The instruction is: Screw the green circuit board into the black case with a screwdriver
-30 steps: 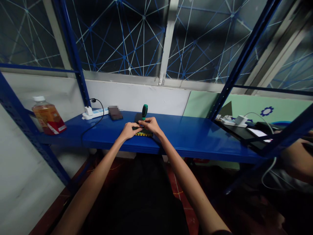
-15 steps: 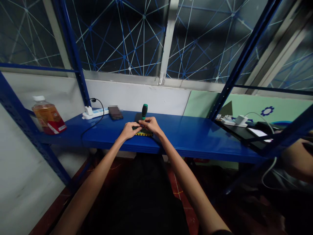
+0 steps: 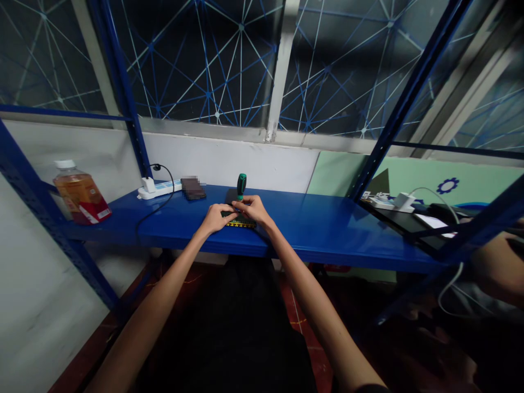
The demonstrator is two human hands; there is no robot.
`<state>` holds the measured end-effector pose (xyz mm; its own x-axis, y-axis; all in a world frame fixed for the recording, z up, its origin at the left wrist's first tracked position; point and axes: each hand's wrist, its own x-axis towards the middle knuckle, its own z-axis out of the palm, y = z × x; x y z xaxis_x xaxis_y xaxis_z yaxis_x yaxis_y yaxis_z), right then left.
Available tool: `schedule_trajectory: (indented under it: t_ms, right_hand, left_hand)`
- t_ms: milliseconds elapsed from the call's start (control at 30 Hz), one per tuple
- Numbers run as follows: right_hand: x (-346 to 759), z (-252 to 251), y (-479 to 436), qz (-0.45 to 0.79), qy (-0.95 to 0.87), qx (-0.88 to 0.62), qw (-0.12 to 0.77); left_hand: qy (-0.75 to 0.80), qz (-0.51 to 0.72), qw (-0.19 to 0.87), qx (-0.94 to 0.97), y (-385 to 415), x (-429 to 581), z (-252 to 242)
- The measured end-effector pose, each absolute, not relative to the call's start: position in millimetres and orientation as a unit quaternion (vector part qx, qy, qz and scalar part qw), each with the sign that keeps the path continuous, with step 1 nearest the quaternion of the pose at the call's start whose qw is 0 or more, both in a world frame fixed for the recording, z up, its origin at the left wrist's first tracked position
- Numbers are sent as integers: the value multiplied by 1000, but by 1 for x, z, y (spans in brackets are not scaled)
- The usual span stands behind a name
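Observation:
A screwdriver [image 3: 241, 185] with a green and black handle stands nearly upright at the middle of the blue desk. My right hand [image 3: 254, 207] is closed around its lower part; the shaft and tip are hidden by the fingers. Under both hands lies a dark board [image 3: 242, 224] with a yellow-and-black front edge, too small to make out fully. My left hand [image 3: 215, 218] grips the board's left end, thumb and fingers brought together close to the right fingertips. Behind the hands, a flat dark object [image 3: 232, 195] shows in part.
On the blue desk [image 3: 319, 224], a power strip [image 3: 164, 188] with a black cable and a dark phone-like object [image 3: 193, 188] lie back left. A bottle [image 3: 82, 194] stands far left. At right are a charger [image 3: 403, 202], a blue upright, and part of another person [image 3: 499, 267].
The screwdriver handle has tipped very slightly to the left. Both hands stay in the same place on the board. At lower right, the other person has shifted a little.

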<state>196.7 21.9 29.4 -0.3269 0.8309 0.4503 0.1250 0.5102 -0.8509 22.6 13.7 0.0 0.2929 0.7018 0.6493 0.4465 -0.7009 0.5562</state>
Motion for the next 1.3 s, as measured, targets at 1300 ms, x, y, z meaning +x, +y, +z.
schedule_trajectory:
  t_ms: [1300]
  right_hand:
    - [197,28,23,366,-732,-328,471]
  left_hand:
    - [374,474,129,787,16,22,-3]
